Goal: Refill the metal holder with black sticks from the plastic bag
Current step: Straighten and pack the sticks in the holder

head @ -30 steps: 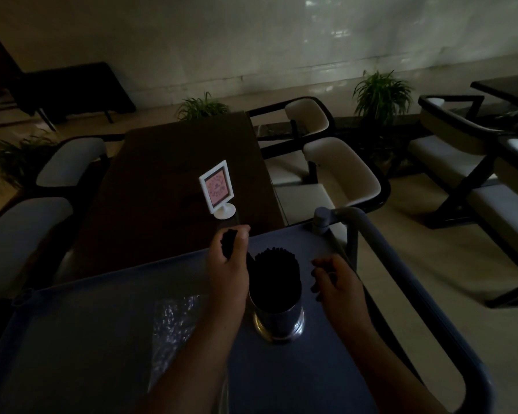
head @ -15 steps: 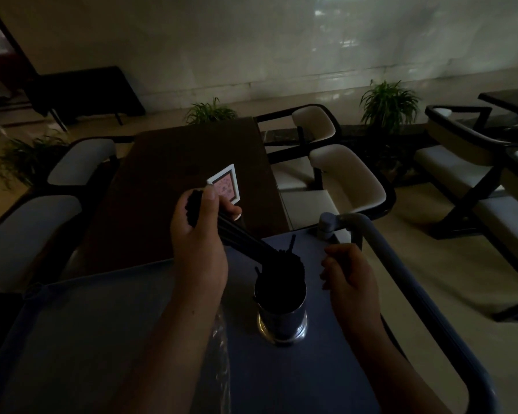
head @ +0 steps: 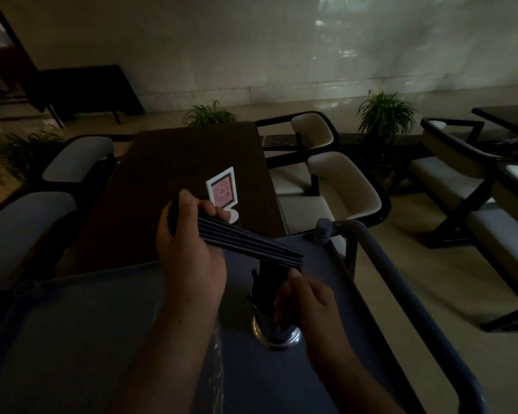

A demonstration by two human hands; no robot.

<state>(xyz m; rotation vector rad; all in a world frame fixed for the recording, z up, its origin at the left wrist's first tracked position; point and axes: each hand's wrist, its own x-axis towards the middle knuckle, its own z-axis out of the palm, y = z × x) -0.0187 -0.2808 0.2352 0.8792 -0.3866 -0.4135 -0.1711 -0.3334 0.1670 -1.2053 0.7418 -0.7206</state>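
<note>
Your left hand is clenched around a bundle of thin black sticks, their free ends slanting down just above the shiny cylindrical metal holder. That holder stands on the grey-blue cart top, already packed with dark sticks. Your right hand wraps around the holder's side. The crinkled clear plastic bag lies left of the holder, under your left forearm.

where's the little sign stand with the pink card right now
In the head view, the sign stand stands upright on the dark wooden table, near its cart-side end, just beyond the left hand holding the black sticks.
</note>
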